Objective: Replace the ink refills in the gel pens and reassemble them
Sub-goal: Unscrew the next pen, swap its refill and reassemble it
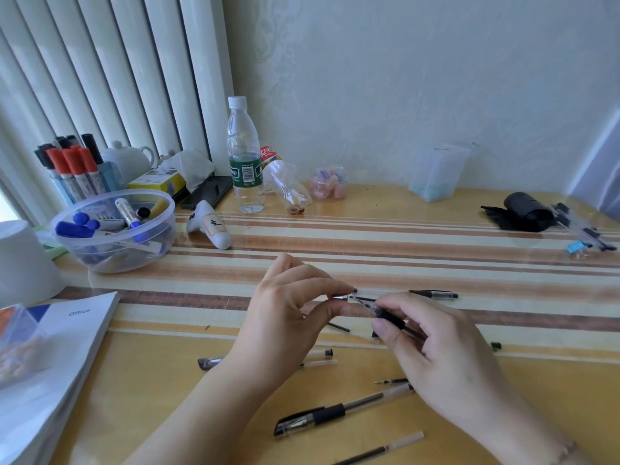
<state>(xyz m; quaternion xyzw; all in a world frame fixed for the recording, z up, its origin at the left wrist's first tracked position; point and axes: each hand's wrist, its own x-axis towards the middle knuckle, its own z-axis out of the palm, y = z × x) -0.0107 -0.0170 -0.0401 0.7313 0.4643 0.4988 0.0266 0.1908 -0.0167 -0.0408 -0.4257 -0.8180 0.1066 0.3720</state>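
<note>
My left hand pinches the metal tip end of a thin ink refill between thumb and forefinger. My right hand grips a gel pen barrel by its black rubber grip, its open end meeting the refill. A capped gel pen lies just behind my fingers. Nearer me lie another assembled pen, a loose refill, a pen cap, a clear barrel and a small pen tip.
A clear bowl of markers and a cup of markers stand at the left, with a book at the near left. Two bottles stand behind. A black roll and more pens lie far right.
</note>
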